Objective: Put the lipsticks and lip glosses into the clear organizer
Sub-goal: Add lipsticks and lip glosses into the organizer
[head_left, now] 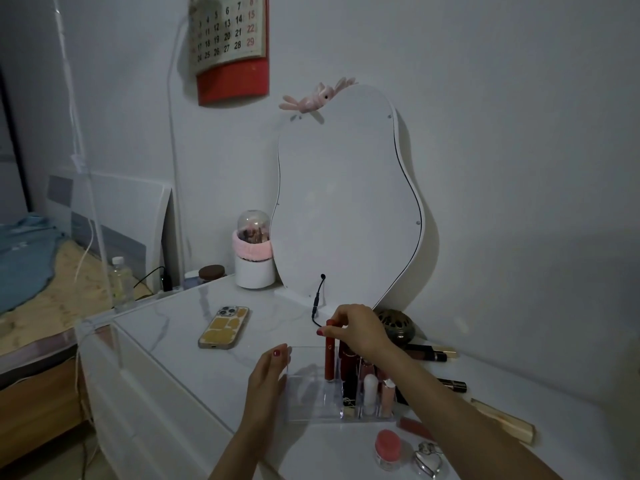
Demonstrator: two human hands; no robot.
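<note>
Overhead, right hand (356, 327) fingers pinch red lip gloss (329, 355) upright; left hand (266, 375) flat against organizer (304, 410).

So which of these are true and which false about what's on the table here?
1. The right hand pinches the red lip gloss by its top. True.
2. The left hand holds the phone. False: it rests against the organizer; the phone lies apart on the table.
3. The organizer has no tubes in it. False: several stand in its right compartments.
4. Some tubes lie on the table outside the organizer, like the dark tube. True.
</note>
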